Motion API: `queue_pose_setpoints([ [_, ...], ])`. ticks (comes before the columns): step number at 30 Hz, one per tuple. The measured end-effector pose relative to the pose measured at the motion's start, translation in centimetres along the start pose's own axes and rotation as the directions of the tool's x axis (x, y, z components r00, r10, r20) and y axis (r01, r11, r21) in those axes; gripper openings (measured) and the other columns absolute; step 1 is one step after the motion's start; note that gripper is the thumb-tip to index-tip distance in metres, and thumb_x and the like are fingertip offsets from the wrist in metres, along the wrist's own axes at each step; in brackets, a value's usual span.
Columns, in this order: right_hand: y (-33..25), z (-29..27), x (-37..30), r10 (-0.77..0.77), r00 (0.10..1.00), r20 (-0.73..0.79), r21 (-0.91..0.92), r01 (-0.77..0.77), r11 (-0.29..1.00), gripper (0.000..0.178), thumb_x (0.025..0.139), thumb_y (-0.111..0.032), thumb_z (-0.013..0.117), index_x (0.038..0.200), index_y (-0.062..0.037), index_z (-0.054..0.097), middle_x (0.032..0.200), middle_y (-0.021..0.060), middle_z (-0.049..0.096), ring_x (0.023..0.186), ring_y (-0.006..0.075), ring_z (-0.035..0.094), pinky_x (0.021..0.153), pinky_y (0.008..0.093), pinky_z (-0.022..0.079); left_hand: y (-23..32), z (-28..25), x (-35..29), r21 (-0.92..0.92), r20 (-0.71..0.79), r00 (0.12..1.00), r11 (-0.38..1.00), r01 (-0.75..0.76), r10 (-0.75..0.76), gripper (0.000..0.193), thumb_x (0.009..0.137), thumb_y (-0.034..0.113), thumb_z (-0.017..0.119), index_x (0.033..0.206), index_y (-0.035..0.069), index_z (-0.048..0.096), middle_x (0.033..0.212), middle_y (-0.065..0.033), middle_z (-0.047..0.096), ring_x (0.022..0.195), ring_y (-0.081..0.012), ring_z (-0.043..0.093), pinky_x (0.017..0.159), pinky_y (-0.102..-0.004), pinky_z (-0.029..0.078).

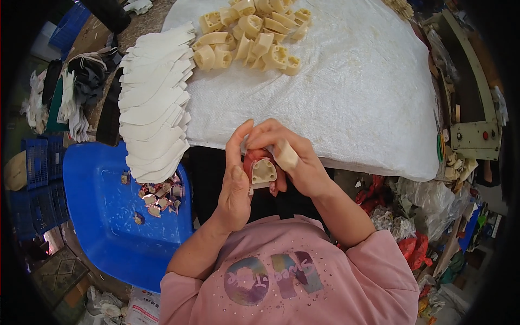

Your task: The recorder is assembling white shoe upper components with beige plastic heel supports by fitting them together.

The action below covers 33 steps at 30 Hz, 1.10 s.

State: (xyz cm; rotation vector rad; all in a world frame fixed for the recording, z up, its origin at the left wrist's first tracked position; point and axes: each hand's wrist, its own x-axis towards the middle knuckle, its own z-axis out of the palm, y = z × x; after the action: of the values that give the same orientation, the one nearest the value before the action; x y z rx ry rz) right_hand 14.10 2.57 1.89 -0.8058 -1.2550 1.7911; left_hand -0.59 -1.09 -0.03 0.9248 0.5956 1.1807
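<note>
In the head view, we see the left hand [236, 181] and the right hand [303, 165] curled together around a cream moulded block [264, 171], held in front of the pink shirt [260, 244]. Its rounded, holed face shows between them; shiny reddish film [251, 160] hugs its side, but the fingers hide most of the rest. We cannot tell whether the cream patch [286, 155] on the right hand is a finger covering.

Beyond, we find similar cream pieces [252, 40] heaped on a white woven sheet [336, 103], the heap cut off at the top edge. Overlapping white strips [154, 103] partly hide the rim of a blue basin [97, 216], where small, shiny pinkish pieces [160, 197] lie, too jumbled for us to separate.
</note>
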Motion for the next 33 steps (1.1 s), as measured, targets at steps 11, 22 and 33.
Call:
queue_pose_setpoints([
  [11,2.7,1.2,-0.1,-0.131,0.99,0.043,-0.103,0.135,0.985,0.016,0.093,-0.019,0.048,0.096,-0.0042,0.053,0.103,0.0077,0.052,0.077,0.0145,0.053,0.067,0.0266,0.047,-0.7,1.3,-0.2,0.568,-0.123,0.938,0.798,-0.202,0.325,0.059,0.097,0.042,0.028,0.126,-0.008,0.034,0.119,-0.016,0.043,0.104,-0.0169,0.046,0.088,-0.0289,0.038],
  [22,3.8,1.8,-0.3,-0.469,0.883,0.018,-0.305,0.451,0.839,0.034,0.092,-0.012,0.042,0.125,-0.004,0.047,0.112,0.0137,0.049,0.1,0.0259,0.047,0.089,0.0339,0.038,-0.5,1.4,0.6,0.452,-0.24,0.926,0.878,-0.16,0.292,0.039,0.095,0.017,0.032,0.128,-0.004,0.036,0.116,-0.0116,0.046,0.1,-0.0136,0.047,0.085,-0.0274,0.04],
  [33,2.3,1.0,0.2,-0.26,0.966,0.004,-0.374,0.242,0.895,0.04,0.096,-0.028,0.041,0.127,-0.0038,0.044,0.098,0.0143,0.05,0.088,0.0266,0.051,0.081,0.0338,0.041,0.0,0.1,1.2,-0.399,-0.246,0.953,0.915,0.067,-0.177,0.068,0.091,0.063,0.015,0.142,0.019,0.023,0.111,-0.0063,0.053,0.095,-0.0175,0.054,0.079,-0.0344,0.047],
])
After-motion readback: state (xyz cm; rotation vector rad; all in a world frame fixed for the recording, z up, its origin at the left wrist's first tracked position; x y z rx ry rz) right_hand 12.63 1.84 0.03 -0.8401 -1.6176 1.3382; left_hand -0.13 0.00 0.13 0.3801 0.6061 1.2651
